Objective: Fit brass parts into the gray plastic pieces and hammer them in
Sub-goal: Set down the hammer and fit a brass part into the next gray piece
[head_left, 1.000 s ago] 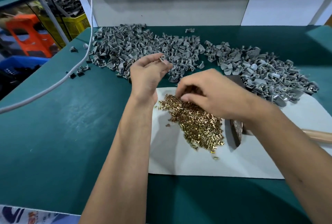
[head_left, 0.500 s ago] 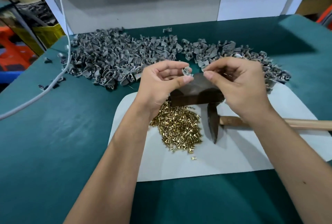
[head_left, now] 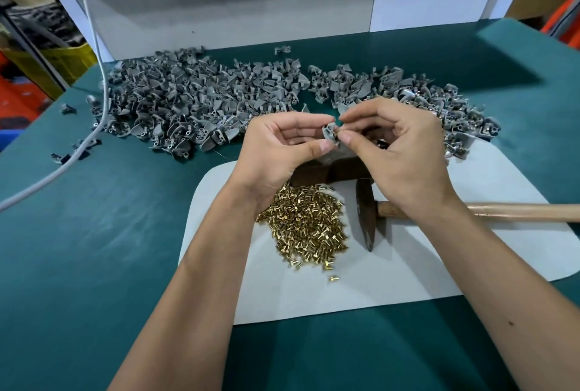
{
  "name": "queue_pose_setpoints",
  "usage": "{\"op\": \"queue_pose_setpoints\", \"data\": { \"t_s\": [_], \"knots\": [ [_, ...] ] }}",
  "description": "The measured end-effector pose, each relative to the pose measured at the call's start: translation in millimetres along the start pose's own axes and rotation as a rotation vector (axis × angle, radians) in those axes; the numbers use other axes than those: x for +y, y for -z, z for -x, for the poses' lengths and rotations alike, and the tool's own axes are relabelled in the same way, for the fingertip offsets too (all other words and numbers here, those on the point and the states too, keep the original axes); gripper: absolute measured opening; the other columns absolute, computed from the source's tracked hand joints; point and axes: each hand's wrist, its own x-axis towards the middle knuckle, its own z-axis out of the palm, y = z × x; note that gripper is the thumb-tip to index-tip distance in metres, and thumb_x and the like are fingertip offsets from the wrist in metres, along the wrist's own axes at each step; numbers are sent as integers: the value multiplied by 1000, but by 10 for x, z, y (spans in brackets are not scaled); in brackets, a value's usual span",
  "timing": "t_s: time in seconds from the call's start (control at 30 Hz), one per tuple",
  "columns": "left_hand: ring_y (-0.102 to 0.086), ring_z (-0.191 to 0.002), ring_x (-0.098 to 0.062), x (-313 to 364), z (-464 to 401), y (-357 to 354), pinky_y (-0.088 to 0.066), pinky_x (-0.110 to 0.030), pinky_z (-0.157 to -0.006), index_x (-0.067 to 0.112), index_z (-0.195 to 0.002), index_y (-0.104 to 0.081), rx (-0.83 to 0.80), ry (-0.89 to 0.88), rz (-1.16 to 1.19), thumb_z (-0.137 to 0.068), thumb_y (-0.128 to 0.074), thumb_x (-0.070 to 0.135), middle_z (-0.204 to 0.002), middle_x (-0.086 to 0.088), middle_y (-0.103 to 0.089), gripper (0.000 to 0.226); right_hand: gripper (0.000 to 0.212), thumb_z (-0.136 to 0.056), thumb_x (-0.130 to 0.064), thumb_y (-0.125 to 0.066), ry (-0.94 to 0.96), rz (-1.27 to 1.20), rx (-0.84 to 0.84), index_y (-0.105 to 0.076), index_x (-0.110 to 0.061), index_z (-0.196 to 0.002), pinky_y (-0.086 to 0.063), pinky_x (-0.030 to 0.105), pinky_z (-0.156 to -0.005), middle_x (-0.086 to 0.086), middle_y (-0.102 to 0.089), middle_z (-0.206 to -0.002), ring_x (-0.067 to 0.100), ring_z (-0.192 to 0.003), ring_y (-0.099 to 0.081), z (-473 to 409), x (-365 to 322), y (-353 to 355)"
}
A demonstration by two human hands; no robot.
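Gray plastic piece (head_left: 329, 133) pinched by left hand (head_left: 279, 152); right hand (head_left: 398, 152) pinching, presumably brass part; hammer (head_left: 365, 218) untouched; large piles unprocessed.

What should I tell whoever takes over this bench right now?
Left hand pinches one gray plastic piece; right hand pinches at that piece, presumably seating a brass part, too small to confirm. Brass parts pile and hammer lie on the white mat, gray pieces heap behind. Hammer untouched: seating, hammering and the heap remain.
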Motion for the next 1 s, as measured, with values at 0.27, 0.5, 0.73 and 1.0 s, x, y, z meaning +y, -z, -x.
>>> {"op": "queue_pose_setpoints", "data": {
  "t_s": [0.27, 0.5, 0.73, 1.0],
  "knots": [
    [-73, -77, -13, -1, 12, -17, -59, -21, -74, -4, -104, -74, -1, 14, 1, -72, -79, -16, -84, -8, -78, 35, 24, -86, -7, -76, 104, 123, -30, -64, -17, -104, -56, 22, -74, -11, -70, -85, 9, -84, -70, 38, -14, -34],
    [-73, -71, -11, -11, 22, -45, -59, -20, -69, 0, -96, -75, 19, 9, 21, -70, -80, -18, -77, -4, -77, 32, 25, -83, 3, -74, 162, 203, -27, -61, -12, -99, -53, 19, -70, -3, -66, -83, 10, -79, -65, 60, -56, -78],
    [-72, -76, -13, -16, 6, -43, -60, -23, -73, 3, -97, -77, 32, 13, -2, -71, -81, -16, -80, -6, -77, 32, 18, -84, 3, -73, 185, 248, -2, -62, -8, -93, -55, 33, -69, -1, -64, -83, 13, -76, -63, 71, -41, -113],
    [-72, -89, -22, 4, 12, -31, -61, -32, -87, 0, -110, -75, 42, 42, 6, -75, -79, -12, -94, -13, -78, 37, 17, -87, -3, -77, 147, 195, -9, -72, -12, -101, -57, 21, -79, -6, -72, -91, 6, -86, -69, 63, -8, -24]
  ]
}}
